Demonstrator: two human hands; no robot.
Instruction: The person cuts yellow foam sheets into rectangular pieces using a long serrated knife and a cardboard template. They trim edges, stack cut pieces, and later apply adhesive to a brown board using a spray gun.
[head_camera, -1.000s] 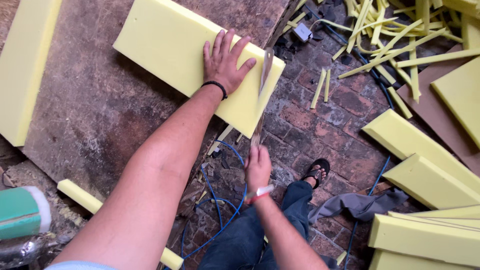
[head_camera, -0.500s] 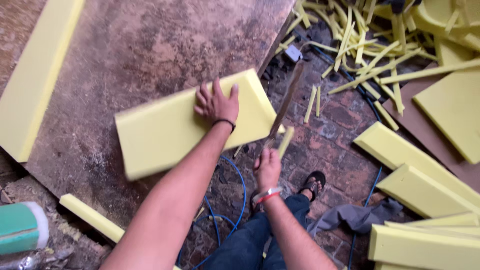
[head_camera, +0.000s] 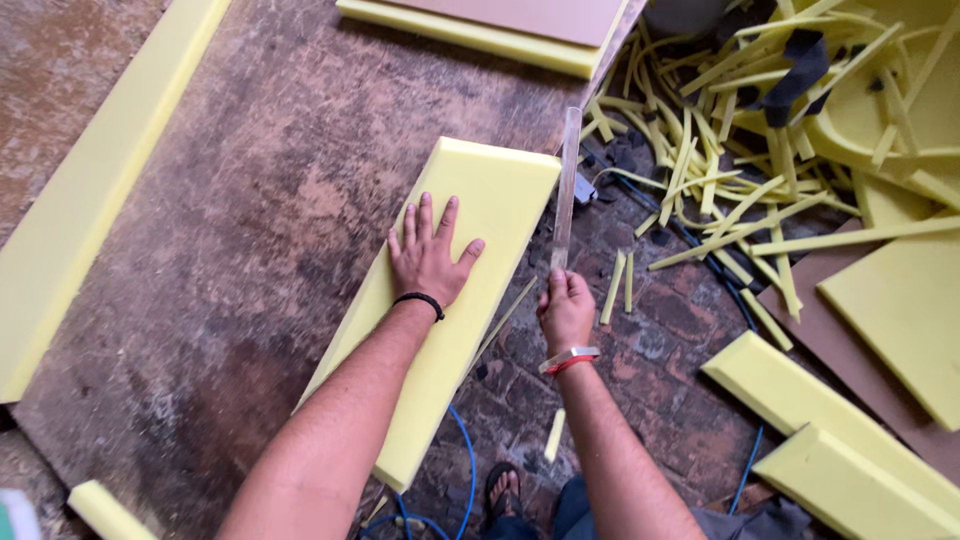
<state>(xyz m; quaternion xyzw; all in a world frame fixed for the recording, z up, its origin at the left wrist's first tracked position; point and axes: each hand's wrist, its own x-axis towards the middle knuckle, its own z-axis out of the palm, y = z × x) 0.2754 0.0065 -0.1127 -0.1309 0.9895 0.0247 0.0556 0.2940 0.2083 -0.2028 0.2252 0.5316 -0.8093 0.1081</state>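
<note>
Head view shows our left hand (head_camera: 428, 258) spread flat on the yellow foam slab (head_camera: 455, 300), right hand (head_camera: 566, 308) clenched around the long blade (head_camera: 565, 190); foam looks light, soft, best pinned flat near its edge.

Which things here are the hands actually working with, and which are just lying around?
In use:
left hand, flat on the foam slab
right hand, gripping the long blade beside the slab's edge
worn board under the slab

Lying about:
foam offcut strips
foam wedges
blue cable
long foam strip
</note>
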